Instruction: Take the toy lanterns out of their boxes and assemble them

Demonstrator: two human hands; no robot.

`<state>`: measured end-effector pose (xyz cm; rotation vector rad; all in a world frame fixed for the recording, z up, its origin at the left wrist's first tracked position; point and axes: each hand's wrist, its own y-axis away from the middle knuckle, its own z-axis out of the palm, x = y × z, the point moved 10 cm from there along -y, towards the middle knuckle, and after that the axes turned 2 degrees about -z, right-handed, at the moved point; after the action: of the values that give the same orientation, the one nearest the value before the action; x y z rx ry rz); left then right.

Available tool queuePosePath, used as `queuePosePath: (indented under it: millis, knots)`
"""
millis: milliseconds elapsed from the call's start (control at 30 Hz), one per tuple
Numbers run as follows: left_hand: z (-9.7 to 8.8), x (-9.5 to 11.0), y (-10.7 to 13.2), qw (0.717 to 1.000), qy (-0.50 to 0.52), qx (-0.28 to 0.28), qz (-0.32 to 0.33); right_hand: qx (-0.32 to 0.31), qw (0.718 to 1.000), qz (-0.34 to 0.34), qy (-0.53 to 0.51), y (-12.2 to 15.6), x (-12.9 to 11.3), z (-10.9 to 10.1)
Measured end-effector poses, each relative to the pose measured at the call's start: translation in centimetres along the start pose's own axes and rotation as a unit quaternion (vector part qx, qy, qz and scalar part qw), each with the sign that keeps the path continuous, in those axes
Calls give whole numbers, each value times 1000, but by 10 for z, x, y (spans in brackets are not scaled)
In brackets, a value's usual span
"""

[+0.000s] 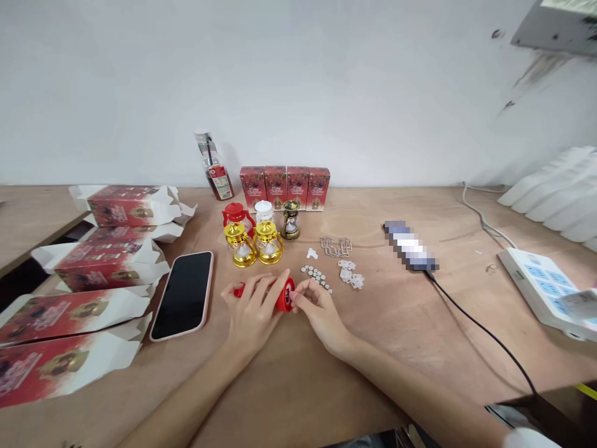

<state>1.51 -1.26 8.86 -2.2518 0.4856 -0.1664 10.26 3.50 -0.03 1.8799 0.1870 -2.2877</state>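
Observation:
My left hand (254, 305) is wrapped round a small red lantern (281, 300), which lies on its side with its base turned to the right. At that base, the fingertips of my right hand (321, 311) are pinched together; whether a small part sits between them is hidden. Just beyond my right hand lie several button cells (317, 274) and a pile of small white plastic pieces (351, 275). Bent wire handles (336, 246) lie behind these. Finished-looking lanterns stand upright farther back: gold ones (268, 244), a red one (236, 213), a white one (263, 210) and a black-and-bronze one (290, 221).
Red printed boxes (285, 186) stand in a row by the wall, beside a bottle (217, 171). Opened boxes (112, 261) line the left, near a dark-screened phone (183, 295). Rightward are a cabled phone (410, 247), a power strip (550, 289) and white stacked packaging (555, 193).

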Motion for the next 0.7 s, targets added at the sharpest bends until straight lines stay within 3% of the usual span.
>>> queuePosePath:
  millis: [400,567,700]
  knots:
    - [6,-4,2,999,16,-35,-21,83,992,36,-86,0,14,-17]
    - [11,-4,3,999,-7,-27,-21,38,983,76,-160,1,17,-4]
    - [13,7,4,999,-41,-24,14,13,957,150,-249,0,28,0]
